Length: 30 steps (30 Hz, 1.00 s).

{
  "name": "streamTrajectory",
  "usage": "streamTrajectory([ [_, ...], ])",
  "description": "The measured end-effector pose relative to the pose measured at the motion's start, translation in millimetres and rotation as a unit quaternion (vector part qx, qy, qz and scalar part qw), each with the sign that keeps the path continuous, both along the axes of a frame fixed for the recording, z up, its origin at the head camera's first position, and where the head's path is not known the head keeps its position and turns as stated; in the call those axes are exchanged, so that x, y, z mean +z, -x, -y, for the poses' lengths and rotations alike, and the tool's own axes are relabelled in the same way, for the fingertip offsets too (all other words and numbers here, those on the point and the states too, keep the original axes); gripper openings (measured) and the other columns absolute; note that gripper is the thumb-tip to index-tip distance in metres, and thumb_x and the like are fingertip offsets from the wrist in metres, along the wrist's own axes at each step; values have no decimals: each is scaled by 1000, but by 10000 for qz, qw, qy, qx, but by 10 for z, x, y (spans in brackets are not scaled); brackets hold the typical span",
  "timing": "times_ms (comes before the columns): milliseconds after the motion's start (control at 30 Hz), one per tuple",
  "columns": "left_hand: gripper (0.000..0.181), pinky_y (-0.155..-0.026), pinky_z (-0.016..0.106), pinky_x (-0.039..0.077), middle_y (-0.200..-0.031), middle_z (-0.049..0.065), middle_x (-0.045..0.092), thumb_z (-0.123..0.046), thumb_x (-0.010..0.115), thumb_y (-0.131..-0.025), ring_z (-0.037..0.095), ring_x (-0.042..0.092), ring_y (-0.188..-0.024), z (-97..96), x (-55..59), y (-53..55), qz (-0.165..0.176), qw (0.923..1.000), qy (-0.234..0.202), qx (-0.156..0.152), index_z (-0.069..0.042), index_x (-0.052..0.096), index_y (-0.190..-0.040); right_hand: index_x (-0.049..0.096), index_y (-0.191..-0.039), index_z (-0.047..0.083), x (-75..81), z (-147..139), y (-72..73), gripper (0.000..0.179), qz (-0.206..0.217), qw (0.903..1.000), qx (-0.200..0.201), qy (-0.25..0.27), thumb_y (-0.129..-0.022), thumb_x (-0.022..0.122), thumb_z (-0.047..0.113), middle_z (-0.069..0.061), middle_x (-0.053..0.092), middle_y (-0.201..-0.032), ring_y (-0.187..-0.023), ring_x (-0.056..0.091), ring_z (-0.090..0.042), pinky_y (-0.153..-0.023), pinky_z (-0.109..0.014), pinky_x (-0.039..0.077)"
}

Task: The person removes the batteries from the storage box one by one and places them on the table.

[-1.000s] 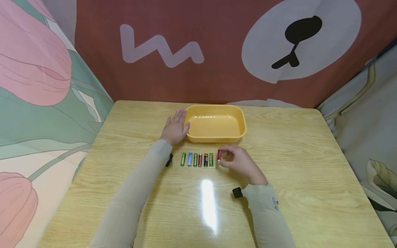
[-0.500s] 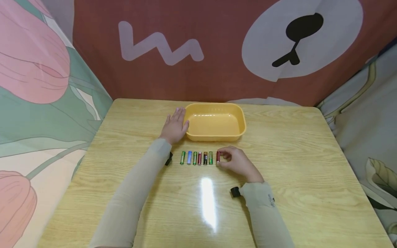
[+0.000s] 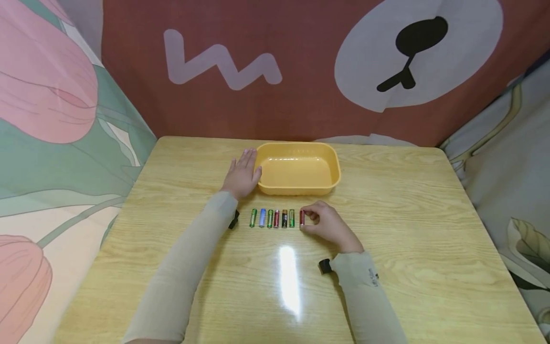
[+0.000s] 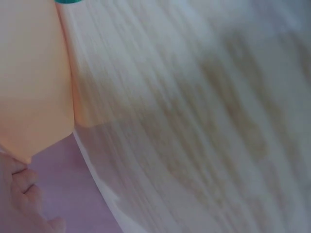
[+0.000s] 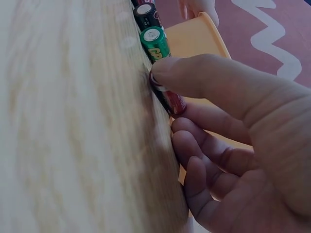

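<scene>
My right hand (image 3: 328, 223) pinches a dark red battery (image 3: 302, 218) between thumb and fingers at the right end of a row. In the right wrist view this battery (image 5: 175, 101) lies on the table surface, partly covered by the thumb. Left of it, with a small gap, lie several more batteries: a green one (image 3: 292, 218), a black one (image 3: 284, 219), another red one (image 3: 277, 219) and a blue one (image 3: 262, 218) among them. My left hand (image 3: 242, 177) rests with straight fingers against the left side of a yellow plastic basin (image 3: 296, 190).
The wood-grain table (image 3: 408, 229) has its far edge just behind the basin. A printed cloth (image 3: 301, 114) hangs behind it, with patterned curtains (image 3: 77, 177) at the sides. Each wrist carries a small black camera (image 3: 325, 266).
My right hand has shifted slightly left with the red battery, bringing it nearer the row, and then stayed almost still. The left hand keeps its place at the basin.
</scene>
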<state>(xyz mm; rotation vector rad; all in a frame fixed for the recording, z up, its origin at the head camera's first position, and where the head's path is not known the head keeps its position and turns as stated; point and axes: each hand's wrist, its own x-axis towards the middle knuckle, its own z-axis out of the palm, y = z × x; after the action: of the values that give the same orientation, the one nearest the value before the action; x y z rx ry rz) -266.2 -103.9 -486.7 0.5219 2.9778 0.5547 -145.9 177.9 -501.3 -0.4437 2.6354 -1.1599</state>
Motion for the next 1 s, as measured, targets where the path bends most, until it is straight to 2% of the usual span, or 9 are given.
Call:
streamTrajectory([
  [300,66,-125,53,7,-170,10,9,-41,25,-109,23,1,-156,-29,-1,-5,-7,10000,-71,-26,-5,9,-163,65,-130,-5,2,-38,-15,55,131,9999,-93,55,-81,85,13,-8,59,-103,-95,56,-22,-89,-39,53],
  [733,68,-124,55,6,-170,12,9,-42,29,-110,24,0,-156,-93,-36,15,339,9988,-336,-90,-5,8,-163,61,-132,-6,-64,-75,-44,62,234,9997,-95,-4,-79,87,13,-6,59,-104,-96,57,-20,-93,-40,53],
  [900,69,-124,55,8,-170,11,9,-46,25,-111,25,2,-156,-98,-64,24,380,9984,-425,-18,-4,10,-163,58,-136,-6,-70,-111,-17,65,395,9992,11,44,-81,86,15,-9,59,-109,-101,57,-23,-96,-41,52],
  [1000,68,-124,56,10,-169,13,13,-46,23,-111,29,7,-156,-74,-52,28,327,9981,-529,-21,-3,11,-163,53,-140,-7,-8,-173,28,64,417,9986,282,135,-87,80,15,-14,62,-118,-108,59,-29,-99,-46,51],
])
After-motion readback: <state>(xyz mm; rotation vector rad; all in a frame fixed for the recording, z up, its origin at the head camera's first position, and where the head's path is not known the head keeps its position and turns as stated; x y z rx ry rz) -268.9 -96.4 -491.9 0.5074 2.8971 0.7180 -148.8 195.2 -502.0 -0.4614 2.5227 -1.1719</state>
